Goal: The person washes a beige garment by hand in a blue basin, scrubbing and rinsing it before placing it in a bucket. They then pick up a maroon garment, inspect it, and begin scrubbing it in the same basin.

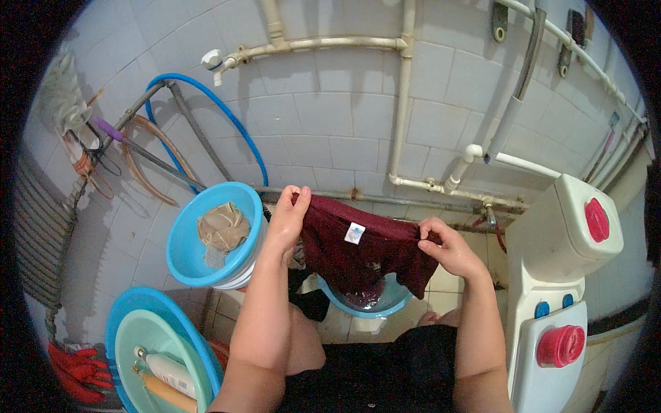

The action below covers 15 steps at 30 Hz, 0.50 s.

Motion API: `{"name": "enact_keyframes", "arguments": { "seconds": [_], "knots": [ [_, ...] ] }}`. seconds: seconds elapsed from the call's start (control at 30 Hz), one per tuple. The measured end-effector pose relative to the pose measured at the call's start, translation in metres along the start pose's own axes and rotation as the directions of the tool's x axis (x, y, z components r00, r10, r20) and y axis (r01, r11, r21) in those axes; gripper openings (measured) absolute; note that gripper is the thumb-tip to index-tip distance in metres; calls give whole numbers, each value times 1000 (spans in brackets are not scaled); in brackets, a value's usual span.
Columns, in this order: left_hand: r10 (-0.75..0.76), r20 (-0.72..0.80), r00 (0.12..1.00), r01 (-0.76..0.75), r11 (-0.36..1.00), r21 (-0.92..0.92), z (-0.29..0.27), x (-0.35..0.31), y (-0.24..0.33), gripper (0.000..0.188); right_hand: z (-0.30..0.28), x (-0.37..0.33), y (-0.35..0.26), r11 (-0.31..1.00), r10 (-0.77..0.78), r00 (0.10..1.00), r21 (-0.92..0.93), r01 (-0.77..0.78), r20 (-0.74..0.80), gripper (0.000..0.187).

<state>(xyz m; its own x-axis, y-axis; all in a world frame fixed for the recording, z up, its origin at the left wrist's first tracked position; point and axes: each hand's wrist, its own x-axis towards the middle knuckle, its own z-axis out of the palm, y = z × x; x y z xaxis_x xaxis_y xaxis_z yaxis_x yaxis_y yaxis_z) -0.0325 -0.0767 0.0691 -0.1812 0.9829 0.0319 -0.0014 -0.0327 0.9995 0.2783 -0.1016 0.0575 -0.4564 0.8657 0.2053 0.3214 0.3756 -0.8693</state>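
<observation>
A dark maroon garment [334, 241] with a small white label near its top edge hangs stretched between my two hands; its exact kind is hard to make out. My left hand [288, 219] pinches its upper left corner. At the upper right corner, my right hand [446, 248] grips the edge between thumb and fingers. Directly under the garment stands a blue basin [398, 308], partly hidden by it. A wet sheen shows near the garment's lower edge. Left of my left forearm, a light blue basin [180, 256] on a white bucket contains a crumpled beige cloth [224, 227].
At lower left, a green basin [127, 337] with a white bottle [169, 372] sits inside a larger blue basin [117, 310]. Red gloves [79, 372] lie beside them. A white toilet [547, 275] with red containers on it stands right. Pipes [330, 43] and a blue hose [227, 103] line the tiled wall.
</observation>
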Motion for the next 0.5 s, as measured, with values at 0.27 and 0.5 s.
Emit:
{"name": "enact_keyframes", "arguments": {
  "seconds": [0.27, 0.5],
  "knots": [
    [-11, 32, 999, 12, 999, -49, 12, -3, -9, 26, 23, 5, 6, 953, 90, 996, -292, -83, 10, 18],
    [44, 84, 995, -74, 919, 388, 20, -6, -1, 35, 32, 19, 5, 941, 328, 860, 51, -335, -392, 12]
  ]
}}
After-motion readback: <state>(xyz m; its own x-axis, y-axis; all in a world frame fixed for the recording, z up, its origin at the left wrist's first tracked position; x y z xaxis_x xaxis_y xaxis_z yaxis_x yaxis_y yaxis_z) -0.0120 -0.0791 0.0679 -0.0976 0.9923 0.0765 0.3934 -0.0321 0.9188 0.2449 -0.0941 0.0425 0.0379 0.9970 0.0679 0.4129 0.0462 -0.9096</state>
